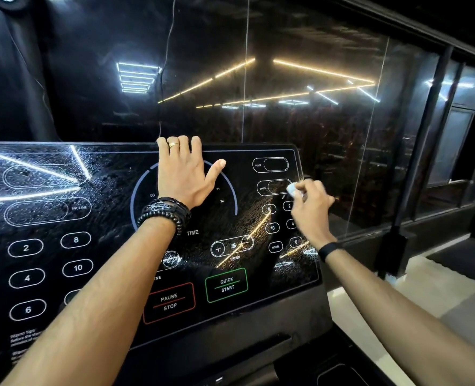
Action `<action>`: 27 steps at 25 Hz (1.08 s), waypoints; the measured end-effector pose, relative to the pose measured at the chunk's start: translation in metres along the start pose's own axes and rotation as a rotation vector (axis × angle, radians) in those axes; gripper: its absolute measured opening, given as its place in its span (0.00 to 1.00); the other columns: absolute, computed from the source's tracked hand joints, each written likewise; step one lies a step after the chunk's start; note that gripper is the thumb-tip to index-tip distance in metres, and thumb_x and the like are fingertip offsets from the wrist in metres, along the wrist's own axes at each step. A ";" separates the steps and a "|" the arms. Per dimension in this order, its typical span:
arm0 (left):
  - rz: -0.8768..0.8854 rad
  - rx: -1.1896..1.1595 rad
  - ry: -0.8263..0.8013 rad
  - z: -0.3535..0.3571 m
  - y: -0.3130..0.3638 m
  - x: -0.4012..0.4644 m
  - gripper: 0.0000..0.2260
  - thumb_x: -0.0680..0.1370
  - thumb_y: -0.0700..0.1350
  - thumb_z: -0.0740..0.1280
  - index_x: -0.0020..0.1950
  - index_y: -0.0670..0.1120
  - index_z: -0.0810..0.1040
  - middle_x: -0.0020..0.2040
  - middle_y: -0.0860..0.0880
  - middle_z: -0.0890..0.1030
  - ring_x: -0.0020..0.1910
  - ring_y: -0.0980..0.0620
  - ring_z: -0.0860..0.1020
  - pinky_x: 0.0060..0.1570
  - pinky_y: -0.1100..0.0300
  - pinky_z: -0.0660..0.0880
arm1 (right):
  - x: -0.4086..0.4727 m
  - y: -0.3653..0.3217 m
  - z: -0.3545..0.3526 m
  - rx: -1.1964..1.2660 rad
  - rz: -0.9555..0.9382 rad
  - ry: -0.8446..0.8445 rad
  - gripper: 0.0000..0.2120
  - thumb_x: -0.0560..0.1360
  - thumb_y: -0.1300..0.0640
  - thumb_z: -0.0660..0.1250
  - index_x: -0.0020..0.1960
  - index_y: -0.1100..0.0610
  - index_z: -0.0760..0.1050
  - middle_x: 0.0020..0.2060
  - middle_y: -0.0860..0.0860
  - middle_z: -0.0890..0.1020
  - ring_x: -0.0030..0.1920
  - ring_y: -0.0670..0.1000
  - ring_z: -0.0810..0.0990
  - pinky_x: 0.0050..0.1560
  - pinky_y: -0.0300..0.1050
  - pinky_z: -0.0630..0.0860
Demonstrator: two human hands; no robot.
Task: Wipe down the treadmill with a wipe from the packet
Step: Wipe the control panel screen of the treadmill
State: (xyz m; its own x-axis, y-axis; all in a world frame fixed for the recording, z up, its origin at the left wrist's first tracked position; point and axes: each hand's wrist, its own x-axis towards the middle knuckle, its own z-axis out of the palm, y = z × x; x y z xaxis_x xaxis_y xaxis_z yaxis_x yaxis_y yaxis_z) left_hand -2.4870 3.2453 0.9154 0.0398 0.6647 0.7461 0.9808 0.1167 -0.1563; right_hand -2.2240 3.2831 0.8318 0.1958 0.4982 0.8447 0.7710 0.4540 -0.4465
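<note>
Treadmill's big shiny black glass control panel [113, 218] fills the lower left of the view, with white number buttons and a wet, speckled look on its surface. Behind it stands a dark glass wall [300, 93] with bright light lines shining in it. The left hand [184, 174] lies flat on the panel, fingers straight and hooked over the top edge, holding nothing. It has a gold ring [174, 145], and black bead bracelets [165, 213] sit on the wrist. The right hand [311, 207] has curled fingers that pinch a small crumpled white wipe [293, 189] against the panel's right side, near the word SPEED.
</note>
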 end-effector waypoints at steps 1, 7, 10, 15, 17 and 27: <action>-0.001 0.000 -0.003 0.001 0.000 0.000 0.35 0.81 0.67 0.42 0.64 0.39 0.69 0.58 0.37 0.75 0.62 0.35 0.70 0.70 0.37 0.60 | -0.012 -0.003 0.005 -0.003 -0.148 -0.041 0.13 0.76 0.68 0.65 0.46 0.49 0.74 0.44 0.43 0.75 0.47 0.48 0.75 0.48 0.47 0.56; -0.004 -0.011 -0.003 -0.001 0.000 0.000 0.35 0.81 0.67 0.43 0.65 0.39 0.69 0.60 0.36 0.75 0.63 0.35 0.70 0.70 0.37 0.59 | 0.011 0.003 -0.002 0.009 0.091 0.039 0.16 0.75 0.68 0.66 0.45 0.46 0.72 0.45 0.45 0.74 0.46 0.53 0.77 0.46 0.45 0.53; -0.008 -0.007 -0.001 0.000 0.000 -0.001 0.34 0.81 0.67 0.43 0.65 0.39 0.69 0.59 0.37 0.75 0.63 0.35 0.70 0.70 0.38 0.60 | -0.009 -0.003 0.004 -0.027 -0.242 -0.063 0.14 0.76 0.68 0.65 0.46 0.48 0.74 0.45 0.40 0.73 0.45 0.45 0.74 0.47 0.45 0.55; -0.007 -0.005 -0.005 -0.001 0.001 -0.001 0.34 0.81 0.67 0.43 0.66 0.39 0.68 0.60 0.37 0.74 0.63 0.36 0.70 0.71 0.38 0.59 | 0.015 0.005 -0.005 -0.025 0.093 0.048 0.11 0.75 0.68 0.66 0.47 0.52 0.76 0.43 0.42 0.73 0.49 0.54 0.78 0.49 0.47 0.57; -0.008 -0.006 0.000 0.000 0.001 -0.001 0.34 0.81 0.67 0.43 0.66 0.40 0.69 0.60 0.37 0.75 0.63 0.36 0.70 0.71 0.38 0.60 | -0.003 0.001 0.005 -0.031 -0.149 -0.031 0.11 0.76 0.67 0.64 0.47 0.50 0.76 0.46 0.44 0.75 0.48 0.50 0.76 0.49 0.47 0.57; -0.014 -0.018 0.005 -0.001 0.000 0.000 0.34 0.81 0.67 0.43 0.65 0.40 0.69 0.60 0.37 0.75 0.64 0.36 0.70 0.71 0.38 0.59 | -0.001 -0.004 0.004 -0.021 -0.316 -0.056 0.14 0.77 0.66 0.65 0.47 0.46 0.74 0.45 0.42 0.76 0.47 0.46 0.75 0.51 0.49 0.60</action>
State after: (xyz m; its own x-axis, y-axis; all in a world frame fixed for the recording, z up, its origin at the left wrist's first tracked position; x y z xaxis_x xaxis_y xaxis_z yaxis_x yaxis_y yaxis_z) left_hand -2.4866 3.2448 0.9156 0.0268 0.6592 0.7515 0.9845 0.1129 -0.1342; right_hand -2.2298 3.2841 0.8318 -0.0887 0.3747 0.9229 0.8007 0.5779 -0.1577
